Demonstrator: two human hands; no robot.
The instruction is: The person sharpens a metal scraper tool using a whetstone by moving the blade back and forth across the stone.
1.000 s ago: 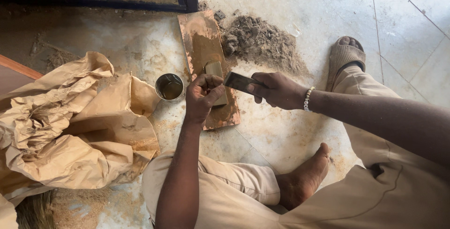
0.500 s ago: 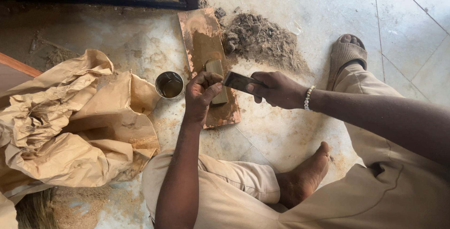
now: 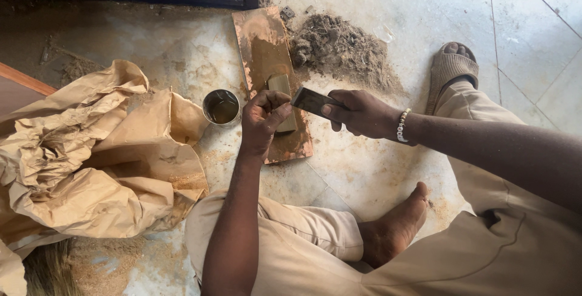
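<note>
The head view shows the left hand (image 3: pixel 264 120) closed around a small tan block (image 3: pixel 280 87) on the reddish slab (image 3: pixel 260 35) far from the knees, while the right hand (image 3: pixel 357 113) pinches a flat dark blade (image 3: pixel 309 99) against it. This looks like a scraping step; steady pressure matters next.

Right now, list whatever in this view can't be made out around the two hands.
1. Head view: the lower end of the small block is hidden behind the left hand.
2. The near end of the flat dark tool is covered by the right hand.
3. The metal cup holds something dark; too small to identify.
4. The crumpled paper bag is cut off by the left edge.
</note>
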